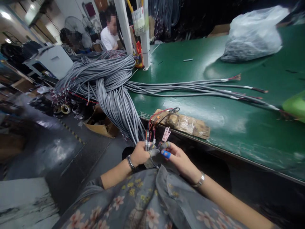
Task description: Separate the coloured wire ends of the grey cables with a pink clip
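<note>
My left hand point(141, 155), with worn grey finger covers, is closed around several grey cables point(146, 144) whose ends show white wraps and thin coloured wires. Close beside it, my right hand point(177, 156) pinches at the thin wires of a cable end; a blue band wraps its thumb. What exactly lies between those fingertips is too small to make out. Just beyond the hands, a pink clip point(166, 134) stands at the table edge. A wooden block point(190, 124) with red and black leads on it lies along that edge.
A thick bundle of grey cables point(116, 92) hangs over the corner of the green table point(238, 127). Several cable ends stretch right across it. A clear plastic bag point(252, 38) sits at the back. A white post point(146, 47) rises behind; another person point(109, 35) sits beyond.
</note>
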### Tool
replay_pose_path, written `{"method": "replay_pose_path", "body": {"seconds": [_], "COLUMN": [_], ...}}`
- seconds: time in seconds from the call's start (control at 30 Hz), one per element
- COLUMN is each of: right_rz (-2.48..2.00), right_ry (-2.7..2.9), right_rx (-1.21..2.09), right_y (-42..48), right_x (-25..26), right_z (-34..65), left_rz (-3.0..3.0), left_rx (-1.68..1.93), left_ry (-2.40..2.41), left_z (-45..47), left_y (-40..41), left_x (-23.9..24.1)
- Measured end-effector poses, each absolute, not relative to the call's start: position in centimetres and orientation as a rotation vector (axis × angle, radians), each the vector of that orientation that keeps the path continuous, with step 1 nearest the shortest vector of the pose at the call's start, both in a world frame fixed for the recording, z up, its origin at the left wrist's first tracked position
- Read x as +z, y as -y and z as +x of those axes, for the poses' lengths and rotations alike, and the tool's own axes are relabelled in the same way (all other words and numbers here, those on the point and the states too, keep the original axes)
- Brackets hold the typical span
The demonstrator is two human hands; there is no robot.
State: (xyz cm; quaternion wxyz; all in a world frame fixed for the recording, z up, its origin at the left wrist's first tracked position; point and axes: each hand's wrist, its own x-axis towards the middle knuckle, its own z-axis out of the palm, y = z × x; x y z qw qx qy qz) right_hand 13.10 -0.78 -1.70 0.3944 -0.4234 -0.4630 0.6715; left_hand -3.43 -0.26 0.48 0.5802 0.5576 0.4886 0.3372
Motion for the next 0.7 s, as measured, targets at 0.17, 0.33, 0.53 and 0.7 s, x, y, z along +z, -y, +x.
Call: {"method": "replay_pose_path", "body": {"seconds": [0.17, 0.33, 0.53, 0.7], "right_rz": [-1.126, -1.071, -1.091, -1.108], "right_ry": [1.123, 0.964, 0.962, 0.997], "right_rx": [1.688, 1.803, 1.709, 1.627], "right_y": [0.3, 0.6, 0.7, 0.8], "right_x": [-1.5, -1.5, -1.0, -1.1], "right_z": [12.5, 12.2, 11.7, 11.7], "left_rz": [1.290, 1.184, 1.299, 1.384], "left_rx": [0.861, 0.882, 0.747, 0.630], "left_ry": [-1.141, -1.202, -1.162, -1.109], "left_z": [-2.9, -3.2, -3.9, -3.8], "left_y": [0.8, 0.6, 0.3, 0.1], "left_x": [0.4, 0.3, 0.0, 0.1]}}
